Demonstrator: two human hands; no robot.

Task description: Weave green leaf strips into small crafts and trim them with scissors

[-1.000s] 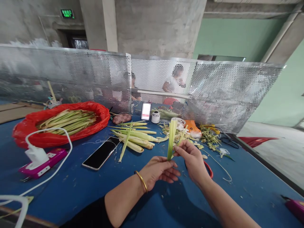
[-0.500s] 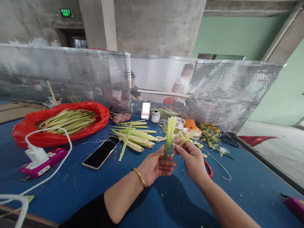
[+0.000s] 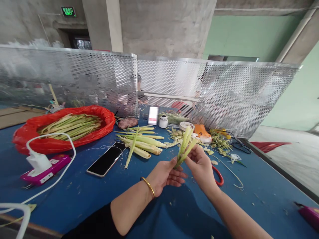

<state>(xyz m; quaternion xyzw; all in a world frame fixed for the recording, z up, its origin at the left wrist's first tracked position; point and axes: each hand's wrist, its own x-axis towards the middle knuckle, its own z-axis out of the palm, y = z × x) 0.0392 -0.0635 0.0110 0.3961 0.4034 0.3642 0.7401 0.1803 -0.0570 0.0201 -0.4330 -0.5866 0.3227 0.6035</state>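
Note:
My left hand, with a gold bangle at the wrist, pinches the lower end of a small bundle of pale green leaf strips between thumb and fingers. From the right, my right hand grips another leaf strip and lays it against the bundle. The strips' tops fan upward, and my fingers partly hide their lower ends. Beyond my left hand lie several thick pale husk stalks. Red-handled scissors show partly behind my right hand.
A red bag of long leaf strips stands at left. Near it are a black phone, a purple power strip and white cables. Scraps, a tape roll and a white jar sit before a perforated metal screen; a person shows behind it.
My right hand has brought its strip left against the bundle in my left hand. The bundle now leans right. A person behind the screen has dropped mostly out of sight.

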